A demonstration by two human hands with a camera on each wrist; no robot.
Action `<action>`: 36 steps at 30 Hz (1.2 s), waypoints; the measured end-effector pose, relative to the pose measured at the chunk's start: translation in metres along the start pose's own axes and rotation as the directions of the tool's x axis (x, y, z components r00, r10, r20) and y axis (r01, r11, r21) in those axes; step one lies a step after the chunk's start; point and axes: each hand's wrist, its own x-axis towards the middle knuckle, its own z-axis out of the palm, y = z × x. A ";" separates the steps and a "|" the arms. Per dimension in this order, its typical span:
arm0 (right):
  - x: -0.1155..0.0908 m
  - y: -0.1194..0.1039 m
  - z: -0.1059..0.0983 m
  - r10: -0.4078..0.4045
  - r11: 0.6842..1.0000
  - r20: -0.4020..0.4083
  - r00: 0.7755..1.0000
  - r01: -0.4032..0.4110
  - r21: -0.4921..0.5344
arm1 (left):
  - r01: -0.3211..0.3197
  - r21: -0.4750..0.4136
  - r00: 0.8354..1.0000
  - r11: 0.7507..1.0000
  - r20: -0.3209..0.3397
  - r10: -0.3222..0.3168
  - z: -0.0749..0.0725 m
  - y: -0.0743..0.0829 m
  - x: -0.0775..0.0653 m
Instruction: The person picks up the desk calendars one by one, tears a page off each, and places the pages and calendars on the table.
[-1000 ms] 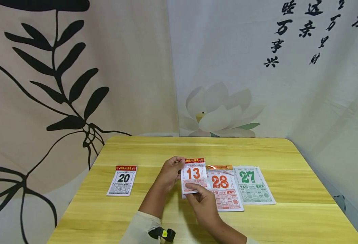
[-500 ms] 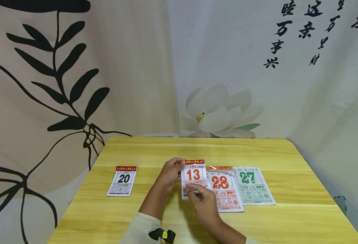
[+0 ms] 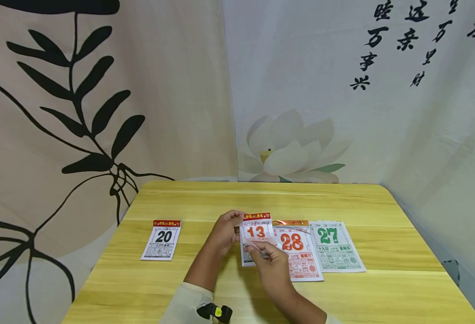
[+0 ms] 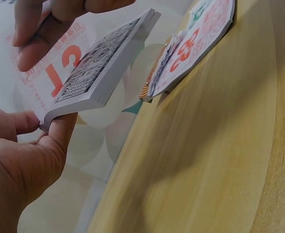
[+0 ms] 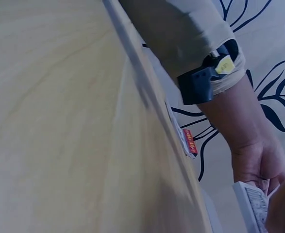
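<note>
My left hand (image 3: pixel 223 231) grips a small tear-off calendar (image 4: pixel 106 63) by its red-topped end, thumb in front. The calendar is raised off the table. Its top sheet (image 3: pixel 255 231), printed with an orange 13, bends up from the pad. My right hand (image 3: pixel 273 269) pinches that sheet near its lower edge between thumb and forefinger. Dark print on the page beneath shows in the left wrist view, where the sheet stands apart from the pad but meets it at the bound end. The right wrist view catches only the pad's corner (image 5: pixel 251 206) beside the left hand.
To the right on the wooden table (image 3: pixel 205 202) lie a larger calendar (image 3: pixel 304 263) showing 28 and, against it, one with a green 27 (image 3: pixel 338 252). A small calendar (image 3: pixel 161 243) showing 20 lies at the left. Printed cloth (image 3: pixel 180 90) hangs behind the table.
The right hand has peeled the 13 sheet's lower part upward, so it now bends and uncovers the dark-printed page below. The left hand stays almost where it was.
</note>
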 end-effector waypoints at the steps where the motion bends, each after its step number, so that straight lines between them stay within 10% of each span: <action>1: 0.001 -0.001 0.000 0.006 1.000 -0.002 1.000 -0.006 0.001 | 0.001 -0.005 1.000 1.000 0.002 -0.001 0.000 0.000 0.000; 14: 0.019 -0.020 -0.011 0.268 0.911 0.065 0.961 -0.275 0.309 | 0.010 -0.023 1.000 1.000 0.001 -0.010 -0.002 -0.003 0.002; 36: 0.034 -0.034 -0.029 0.347 0.847 0.113 0.931 -0.363 0.389 | 0.007 -0.033 1.000 0.999 0.019 -0.006 -0.005 -0.004 0.002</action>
